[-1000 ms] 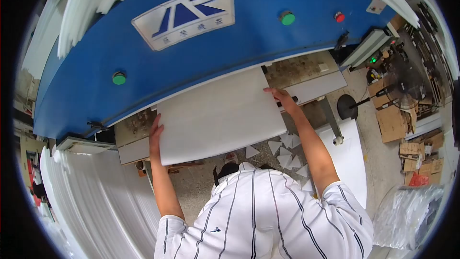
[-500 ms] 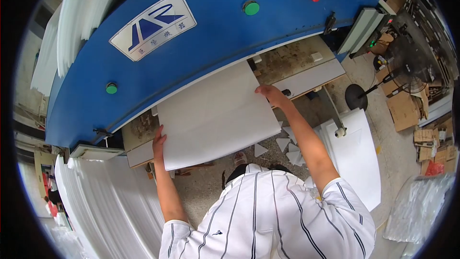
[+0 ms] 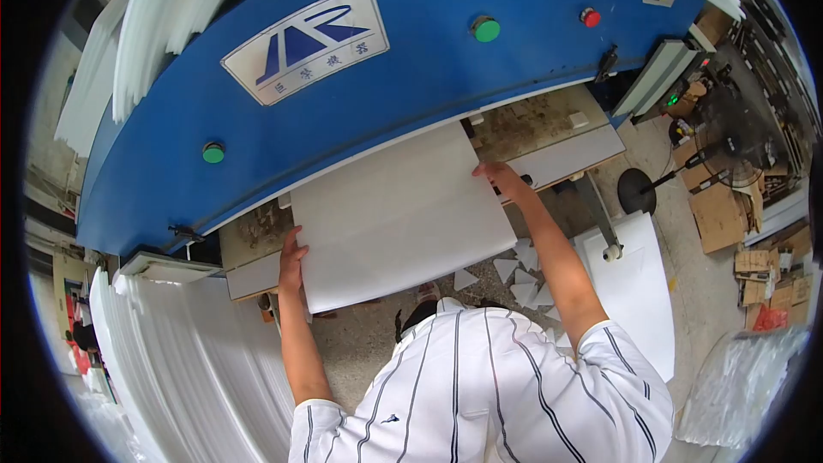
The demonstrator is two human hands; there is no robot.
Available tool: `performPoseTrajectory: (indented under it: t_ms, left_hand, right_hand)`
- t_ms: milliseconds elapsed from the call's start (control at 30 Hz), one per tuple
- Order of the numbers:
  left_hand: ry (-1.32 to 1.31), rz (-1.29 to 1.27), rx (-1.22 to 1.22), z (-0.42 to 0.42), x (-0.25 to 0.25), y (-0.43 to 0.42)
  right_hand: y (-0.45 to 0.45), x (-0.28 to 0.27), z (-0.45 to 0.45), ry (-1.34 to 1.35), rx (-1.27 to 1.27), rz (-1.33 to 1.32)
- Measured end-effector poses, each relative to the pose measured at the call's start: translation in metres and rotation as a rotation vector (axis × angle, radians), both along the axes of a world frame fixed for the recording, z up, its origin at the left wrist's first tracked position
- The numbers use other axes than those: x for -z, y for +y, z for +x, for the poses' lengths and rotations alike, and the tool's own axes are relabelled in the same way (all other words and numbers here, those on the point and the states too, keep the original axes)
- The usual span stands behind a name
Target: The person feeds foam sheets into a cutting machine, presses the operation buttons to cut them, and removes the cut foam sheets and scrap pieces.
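A large white sheet (image 3: 399,214), perhaps several stacked, lies partly under the blue press and overhangs its bed towards me. At its left edge is my left hand (image 3: 292,264), the thumb by the margin and the fingers along the side. My right hand (image 3: 500,178) grips the opposite edge, with its fingertips at the margin. Whatever fingers are beneath the sheet are hidden. The sheet's far end disappears under the blue machine front (image 3: 411,60).
The machine front carries a left green button (image 3: 213,153), another green button (image 3: 485,29) and a red button (image 3: 590,17). White triangular scraps (image 3: 525,279) litter the floor. More white sheets (image 3: 639,291) stand at right, near a black fan (image 3: 733,146). White foam-like material (image 3: 189,351) fills the left.
The camera view has shifted, so the machine appears further right. Both hands stay at the sheet's edges, and the sheet has barely moved relative to the machine.
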State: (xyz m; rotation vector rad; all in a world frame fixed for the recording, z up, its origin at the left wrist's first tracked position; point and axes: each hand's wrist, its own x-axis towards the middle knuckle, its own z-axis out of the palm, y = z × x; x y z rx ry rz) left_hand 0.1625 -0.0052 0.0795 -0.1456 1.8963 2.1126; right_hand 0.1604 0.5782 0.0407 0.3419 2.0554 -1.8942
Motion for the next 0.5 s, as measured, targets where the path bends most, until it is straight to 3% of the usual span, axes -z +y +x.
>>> performPoseTrajectory:
  t_ms: [67, 167, 267, 333, 400, 467, 500]
  left_hand:
    - [0.038, -0.017, 0.013, -0.002, 0.005, -0.003]
    - [0.003, -0.35, 0.071, -0.01, -0.008, -0.012]
    - [0.582, -1.142, 0.025, -0.028, -0.007, -0.039]
    - [0.636, -0.984, -0.216, -0.037, -0.071, -0.016]
    - [1.01, -1.11, -0.52, -0.05, -0.151, 0.023]
    - [1.329, -1.169, -0.789, -0.077, -0.209, 0.053]
    - [1.353, -1.228, -0.854, -0.091, -0.229, 0.06]
  right_hand:
    - [0.004, -0.01, -0.01, -0.11, -0.045, 0.07]
    - [0.011, -0.038, 0.003, 0.094, -0.113, 0.143]
    - [0.022, -0.076, 0.0, 0.233, 0.068, 0.554]
    - [0.003, -0.157, -0.005, 0.365, 0.318, 0.701]
    - [-0.019, -0.212, -0.026, 0.939, 0.617, 0.898]
    - [-0.029, -0.254, -0.056, 1.302, 0.709, 1.008]
    - [-0.036, -0.265, -0.072, 1.373, 0.734, 1.023]
